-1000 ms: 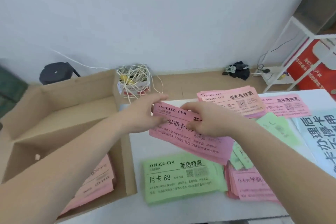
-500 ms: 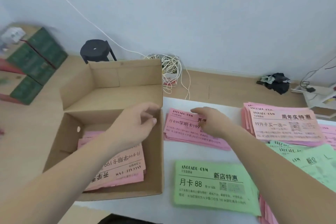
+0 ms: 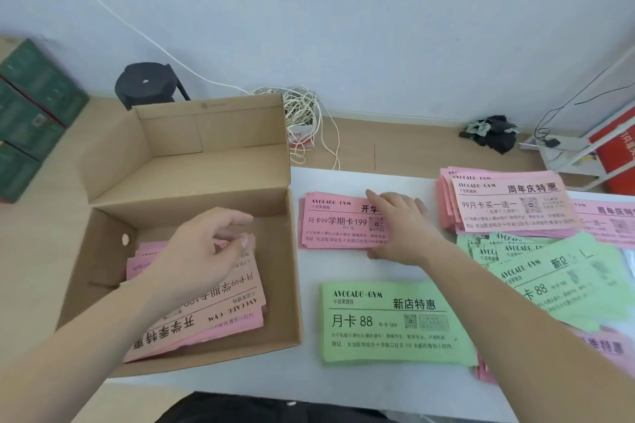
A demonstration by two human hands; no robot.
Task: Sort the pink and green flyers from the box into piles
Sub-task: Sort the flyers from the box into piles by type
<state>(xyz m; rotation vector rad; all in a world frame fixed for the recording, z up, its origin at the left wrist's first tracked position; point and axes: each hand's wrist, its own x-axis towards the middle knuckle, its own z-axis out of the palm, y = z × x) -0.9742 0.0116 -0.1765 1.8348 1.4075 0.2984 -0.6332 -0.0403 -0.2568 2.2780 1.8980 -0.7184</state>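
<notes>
An open cardboard box [image 3: 285, 285] stands at the table's left and holds a stack of pink flyers [image 3: 213, 312]. My left hand [image 3: 202, 251] hovers inside the box over that stack, fingers loosely curled and holding nothing. My right hand [image 3: 400, 227] lies flat on a small pink pile [image 3: 335, 223] just right of the box. A green pile [image 3: 391, 321] sits in front of it. Further right lie a larger pink pile [image 3: 508, 203] and spread green flyers [image 3: 563, 282].
The white table [image 3: 357, 178] ends near the box's far side. Beyond it on the floor are a tangle of white cord [image 3: 302, 113], a black stool [image 3: 144, 82], green boxes [image 3: 31, 113] and a white rack [image 3: 580, 151] at the right.
Both hands carried a pink stack down onto the table beside the box. My left hand then let go and moved left into the box. My right hand stayed on the pile.
</notes>
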